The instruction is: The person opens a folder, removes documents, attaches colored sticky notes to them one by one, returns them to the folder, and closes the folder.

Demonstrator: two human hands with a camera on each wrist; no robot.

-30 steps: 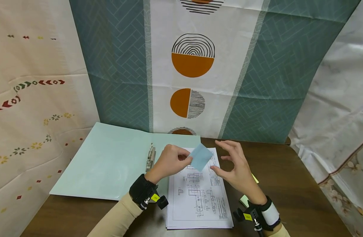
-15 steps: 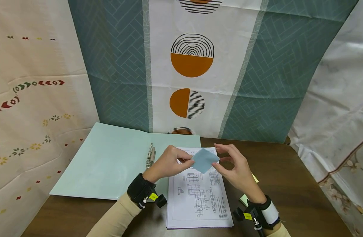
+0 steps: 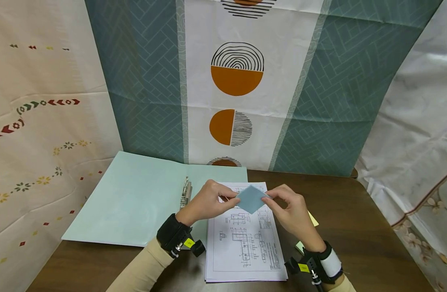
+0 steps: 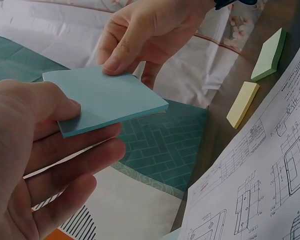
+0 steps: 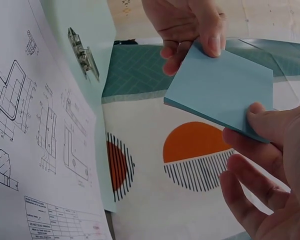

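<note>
A pad of blue sticky notes (image 3: 251,199) is held up above a stack of printed drawings (image 3: 245,243), one corner toward each hand. My left hand (image 3: 210,201) pinches its left corner between thumb and fingers. At the opposite corner my right hand (image 3: 289,209) pinches it the same way. In the left wrist view the blue pad (image 4: 105,97) shows its thin layered edge, with the left thumb flat on top. The right wrist view shows the pad (image 5: 225,90) with both thumbs on its upper face.
An open pale green folder (image 3: 135,198) with a metal clip (image 3: 185,194) lies left of and under the drawings. To the right sit a green sticky-note pad (image 4: 269,54) and a yellow one (image 4: 242,104) on the brown table (image 3: 362,227). Patterned cloths (image 3: 146,81) hang behind.
The right hand, apart from the blue pad a second ago, has come in and now pinches its right corner. The pad has shifted slightly right and turned. The left hand keeps its hold.
</note>
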